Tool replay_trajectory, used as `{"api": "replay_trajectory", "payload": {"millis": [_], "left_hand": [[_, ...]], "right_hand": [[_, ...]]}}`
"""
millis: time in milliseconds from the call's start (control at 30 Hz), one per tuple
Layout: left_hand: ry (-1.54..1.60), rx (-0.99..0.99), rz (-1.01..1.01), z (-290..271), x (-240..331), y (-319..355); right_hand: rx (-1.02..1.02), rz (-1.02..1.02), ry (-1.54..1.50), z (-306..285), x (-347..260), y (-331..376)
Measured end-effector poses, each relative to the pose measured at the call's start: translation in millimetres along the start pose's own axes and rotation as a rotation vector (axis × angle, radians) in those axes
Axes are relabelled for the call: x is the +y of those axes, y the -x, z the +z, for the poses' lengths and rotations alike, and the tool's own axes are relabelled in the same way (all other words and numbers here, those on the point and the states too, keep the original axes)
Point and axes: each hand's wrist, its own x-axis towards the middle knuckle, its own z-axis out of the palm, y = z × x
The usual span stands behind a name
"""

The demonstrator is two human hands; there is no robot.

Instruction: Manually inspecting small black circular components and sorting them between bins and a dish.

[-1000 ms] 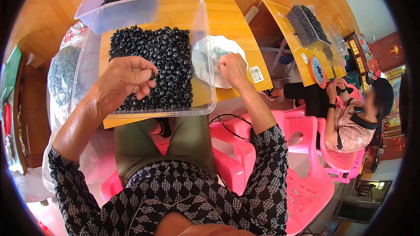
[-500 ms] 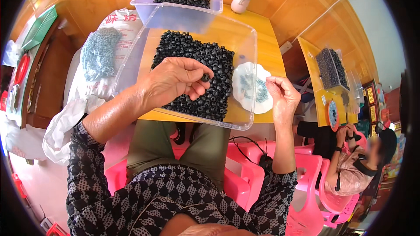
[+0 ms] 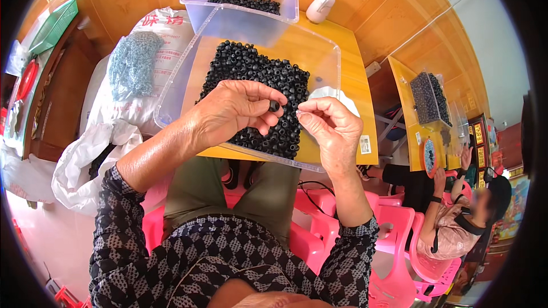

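Beads (image 3: 260,94), small and black, lie heaped in a clear tray (image 3: 177,94) on the tabletop (image 3: 351,65). We pinch one bead (image 3: 274,105) between the thumb and fingers of our left hand (image 3: 234,114), just above the heap. Our right hand (image 3: 331,128) is closed around something thin, which we cannot make out. We judge the step to be joining the bead to it; next the two tips must meet exactly.

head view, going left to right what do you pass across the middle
green tray → white sack with blue-grey mesh → left hand holding a small black piece → right hand → second table's bin of black pieces → seated person
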Motion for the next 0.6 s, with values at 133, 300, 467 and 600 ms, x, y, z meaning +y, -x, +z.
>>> {"api": "replay_trajectory", "payload": {"millis": [133,300,467,600], "left_hand": [[0.047,-0.001,0.023,-3,-4,0],[0.048,0.015,0.058,0,-6,3],[0.036,0.034,0.069,5,-8,5],[0.017,0.025,0.087,3,-10,4]], "right_hand": [[0.015,0.033,-0.054,5,3,2],[0.010,-0.056,-0.054,15,4,2],[0.041,-0.071,-0.049,27,-1,4],[0.026,-0.154,0.007,28,6,3]]}}
